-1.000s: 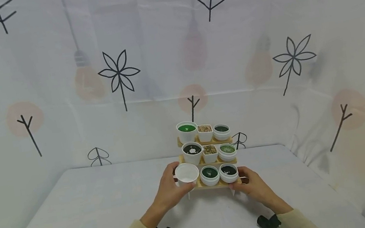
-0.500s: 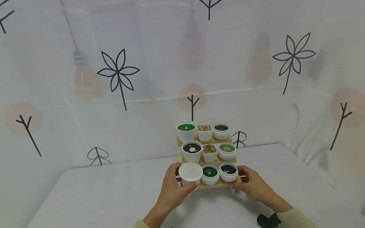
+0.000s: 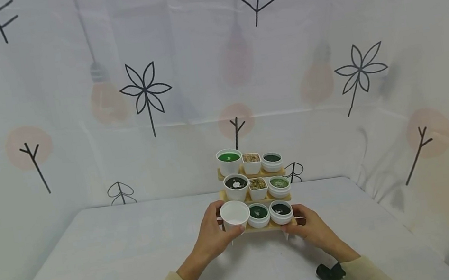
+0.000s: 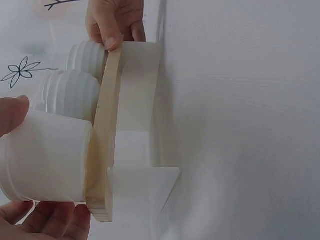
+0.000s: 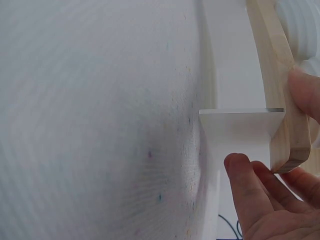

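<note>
My left hand (image 3: 210,232) grips a white round cup (image 3: 235,213) between thumb and fingers at the front left of a three-tier stand (image 3: 268,226). In the left wrist view the cup's base is at the end of the wooden board (image 4: 102,150), touching it or nearly so. My right hand (image 3: 310,226) holds the right end of the bottom board (image 5: 280,90), thumb at its edge and fingers below. Beside the cup on that tier stand two low white pots, one with a green top (image 3: 258,211) and one with a dark top (image 3: 280,208).
The middle tier carries a dark-topped cup (image 3: 236,183), a square pot (image 3: 258,184) and a green-topped pot (image 3: 279,183). Three more pots fill the top tier, including a green-topped cup (image 3: 229,157). A white table (image 3: 137,257) lies beneath, with a patterned curtain (image 3: 200,90) behind.
The left hand has shifted slightly right with the cup, closer to the green-topped pot, then stayed there over the last half second. The right hand has kept its place on the board.
</note>
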`<state>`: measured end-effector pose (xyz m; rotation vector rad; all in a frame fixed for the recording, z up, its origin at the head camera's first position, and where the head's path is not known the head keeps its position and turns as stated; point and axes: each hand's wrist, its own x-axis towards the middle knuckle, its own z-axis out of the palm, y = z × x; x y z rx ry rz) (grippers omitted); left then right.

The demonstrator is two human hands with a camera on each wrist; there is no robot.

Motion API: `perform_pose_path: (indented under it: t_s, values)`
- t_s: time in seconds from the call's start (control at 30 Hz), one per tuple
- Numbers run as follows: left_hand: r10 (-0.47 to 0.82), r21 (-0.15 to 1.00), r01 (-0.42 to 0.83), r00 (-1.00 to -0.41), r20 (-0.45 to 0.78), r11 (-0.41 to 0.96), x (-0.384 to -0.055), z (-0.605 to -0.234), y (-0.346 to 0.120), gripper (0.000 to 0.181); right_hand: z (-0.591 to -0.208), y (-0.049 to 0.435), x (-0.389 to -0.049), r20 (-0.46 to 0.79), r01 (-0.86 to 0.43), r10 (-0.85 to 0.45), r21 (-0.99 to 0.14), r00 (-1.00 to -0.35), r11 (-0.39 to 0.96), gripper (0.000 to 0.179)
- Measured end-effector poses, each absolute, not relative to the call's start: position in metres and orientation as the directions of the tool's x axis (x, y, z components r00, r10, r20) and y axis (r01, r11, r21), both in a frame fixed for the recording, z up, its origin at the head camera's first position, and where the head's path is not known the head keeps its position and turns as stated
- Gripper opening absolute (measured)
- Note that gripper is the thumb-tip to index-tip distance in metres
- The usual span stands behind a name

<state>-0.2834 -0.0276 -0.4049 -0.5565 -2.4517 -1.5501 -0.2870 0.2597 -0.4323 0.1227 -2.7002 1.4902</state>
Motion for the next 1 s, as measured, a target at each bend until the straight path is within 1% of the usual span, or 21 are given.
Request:
perform_pose_path:
  t_s: [0.6, 0.87, 1.0]
  values:
    - [0.229, 0.813, 0.436, -0.899, 0.374, 0.385, -0.2833, -0.4091, -0.0271, 0.079, -0.4335, 0.2582, -0.2854, 0.079, -0.083, -0.03, -0.848, -0.996, 0.524, 0.071]
    - [0.221, 0.806, 0.459, -0.888, 0.403, 0.373, -0.2851, -0.4087, -0.0286, 0.073, -0.4315, 0.2584, -0.2854, 0.082, -0.093, -0.045, -0.849, -0.996, 0.52, 0.071]
    - [0.222, 0.814, 0.452, -0.891, 0.395, 0.366, -0.2852, -0.4075, -0.0283, 0.073, -0.4316, 0.259, -0.2853, 0.079, -0.089, -0.042, -0.849, -0.996, 0.52, 0.071]
